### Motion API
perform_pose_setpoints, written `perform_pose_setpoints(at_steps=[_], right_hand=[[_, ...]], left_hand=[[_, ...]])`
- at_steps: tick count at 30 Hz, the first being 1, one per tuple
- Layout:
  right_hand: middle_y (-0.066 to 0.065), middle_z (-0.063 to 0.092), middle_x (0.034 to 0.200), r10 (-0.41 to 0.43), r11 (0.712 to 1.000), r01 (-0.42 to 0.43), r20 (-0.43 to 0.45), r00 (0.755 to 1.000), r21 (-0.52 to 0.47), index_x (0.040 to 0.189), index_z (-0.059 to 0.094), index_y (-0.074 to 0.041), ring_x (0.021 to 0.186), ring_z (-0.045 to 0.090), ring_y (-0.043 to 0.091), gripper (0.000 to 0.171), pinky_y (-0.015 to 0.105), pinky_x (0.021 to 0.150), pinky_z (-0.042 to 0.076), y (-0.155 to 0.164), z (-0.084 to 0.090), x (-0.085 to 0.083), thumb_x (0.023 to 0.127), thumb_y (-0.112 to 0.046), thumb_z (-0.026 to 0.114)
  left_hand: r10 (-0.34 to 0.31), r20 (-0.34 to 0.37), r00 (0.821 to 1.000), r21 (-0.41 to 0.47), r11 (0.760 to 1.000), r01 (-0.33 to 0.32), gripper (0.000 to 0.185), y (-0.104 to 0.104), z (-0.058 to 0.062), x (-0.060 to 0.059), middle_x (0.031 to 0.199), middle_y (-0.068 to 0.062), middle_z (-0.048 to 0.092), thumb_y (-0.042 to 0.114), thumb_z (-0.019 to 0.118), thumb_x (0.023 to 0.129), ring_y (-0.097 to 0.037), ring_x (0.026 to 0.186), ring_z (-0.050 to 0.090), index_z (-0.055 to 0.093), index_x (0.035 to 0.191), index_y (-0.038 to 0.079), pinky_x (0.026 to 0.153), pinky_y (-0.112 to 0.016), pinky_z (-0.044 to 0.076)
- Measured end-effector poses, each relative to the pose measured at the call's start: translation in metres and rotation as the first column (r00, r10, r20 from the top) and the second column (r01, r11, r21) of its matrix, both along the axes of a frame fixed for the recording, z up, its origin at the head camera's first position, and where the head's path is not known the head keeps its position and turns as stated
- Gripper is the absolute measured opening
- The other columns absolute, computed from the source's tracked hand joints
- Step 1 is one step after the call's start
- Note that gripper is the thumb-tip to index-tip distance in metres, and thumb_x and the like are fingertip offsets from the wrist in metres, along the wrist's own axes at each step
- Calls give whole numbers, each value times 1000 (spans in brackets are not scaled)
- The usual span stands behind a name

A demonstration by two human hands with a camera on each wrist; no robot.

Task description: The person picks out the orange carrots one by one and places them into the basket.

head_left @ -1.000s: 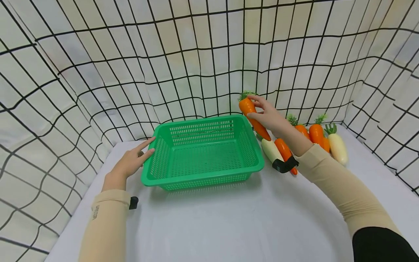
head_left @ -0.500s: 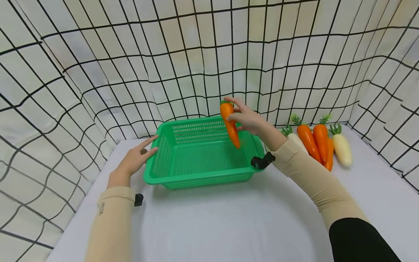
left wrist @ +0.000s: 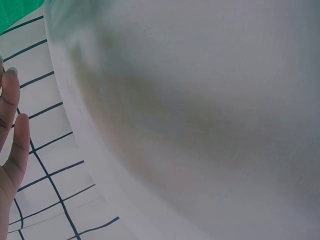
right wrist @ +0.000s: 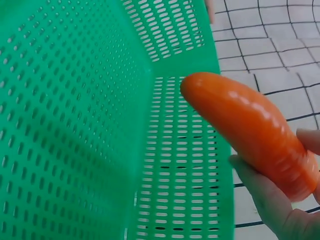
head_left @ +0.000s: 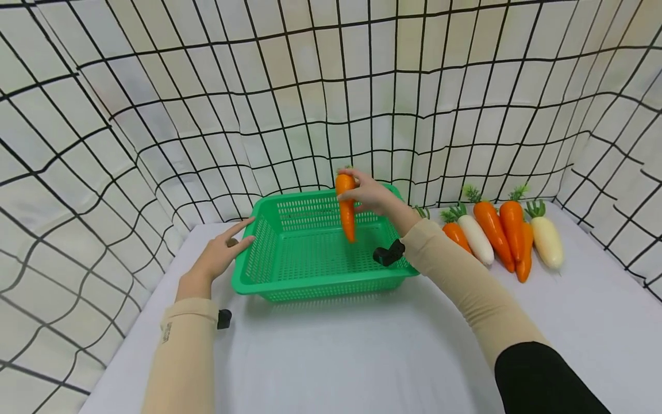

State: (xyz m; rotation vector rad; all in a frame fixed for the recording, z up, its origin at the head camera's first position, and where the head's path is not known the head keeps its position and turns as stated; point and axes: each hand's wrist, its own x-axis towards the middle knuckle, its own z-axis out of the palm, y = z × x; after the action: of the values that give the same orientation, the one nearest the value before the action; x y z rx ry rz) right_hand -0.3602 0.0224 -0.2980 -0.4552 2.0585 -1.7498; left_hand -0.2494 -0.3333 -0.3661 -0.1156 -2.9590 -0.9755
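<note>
My right hand (head_left: 368, 195) grips an orange toy carrot (head_left: 345, 208) by its thick end, tip pointing down, above the inside of a green slotted basket (head_left: 258, 282). In the right wrist view the carrot (right wrist: 255, 132) hangs over the basket's floor and wall (right wrist: 75, 125), held by my fingers (right wrist: 272, 200). My left hand (head_left: 222, 253) lies flat with straight fingers against the basket's left rim. Its fingers (left wrist: 11, 125) show at the left edge of the left wrist view, beside the white table (left wrist: 200, 125).
To the right of the basket lie several toy vegetables in a row: orange carrots (head_left: 493, 227) and white radishes (head_left: 545, 241) with green tops. A white curtain with a black grid (head_left: 310, 86) closes in the table on three sides.
My right hand has carried the carrot leftward from the vegetable row to above the basket's inside, and turned it more upright. The left hand has stayed at the basket's rim.
</note>
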Motion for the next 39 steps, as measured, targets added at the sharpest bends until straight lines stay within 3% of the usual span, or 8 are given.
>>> perform_pose_setpoints(at_steps=[9, 17, 26, 29, 36, 39], right_hand=[[25, 42, 143, 18, 992, -20, 13, 1000, 124, 156, 37, -11, 122, 55, 42, 69, 55, 97, 53, -14, -26, -11, 96, 2, 68], [24, 47, 136, 70, 963, -65, -10, 998, 261, 144, 45, -7, 117, 60, 42, 56, 50, 89, 58, -19, -42, -6, 95, 3, 70], [26, 50, 135, 117, 939, -126, 47, 992, 319, 152, 39, -7, 113, 62, 39, 63, 49, 92, 57, -18, -47, -7, 97, 0, 69], [26, 50, 135, 160, 906, -178, 79, 984, 383, 156, 35, -8, 110, 61, 37, 69, 49, 94, 56, -18, -48, -8, 97, -3, 70], [20, 46, 143, 250, 749, -263, 108, 962, 608, 161, 30, -15, 116, 61, 35, 76, 42, 89, 57, -19, -51, -9, 98, -24, 71], [19, 45, 146, 270, 719, -279, 113, 956, 637, 161, 31, -17, 115, 62, 33, 75, 43, 91, 56, -20, -52, -10, 99, -26, 71]], left_hand=[[9, 18, 1000, 38, 999, -10, 68, 2, -3, -1, 140, -37, 52, 55, 49, 105, -56, 130, 49, 29, 164, 27, 104, -76, 34], [12, 22, 1000, 48, 999, -13, 68, 2, -4, 0, 143, -38, 48, 54, 49, 105, -58, 133, 44, 29, 164, 27, 105, -77, 30], [21, 7, 1000, 49, 999, -22, 67, 3, -1, -2, 140, -37, 52, 54, 48, 106, -56, 130, 48, 29, 164, 27, 104, -76, 34], [20, 11, 1000, 49, 999, -20, 67, 2, 0, -3, 142, -38, 50, 55, 47, 106, -57, 132, 46, 28, 164, 28, 105, -76, 32], [30, 28, 999, 43, 999, -31, 68, 2, -3, -1, 147, -39, 45, 57, 45, 106, -59, 135, 41, 25, 165, 31, 105, -78, 30], [33, 26, 999, 41, 999, -34, 67, 2, -3, 1, 146, -39, 46, 57, 45, 106, -59, 134, 42, 25, 165, 32, 105, -78, 30]])
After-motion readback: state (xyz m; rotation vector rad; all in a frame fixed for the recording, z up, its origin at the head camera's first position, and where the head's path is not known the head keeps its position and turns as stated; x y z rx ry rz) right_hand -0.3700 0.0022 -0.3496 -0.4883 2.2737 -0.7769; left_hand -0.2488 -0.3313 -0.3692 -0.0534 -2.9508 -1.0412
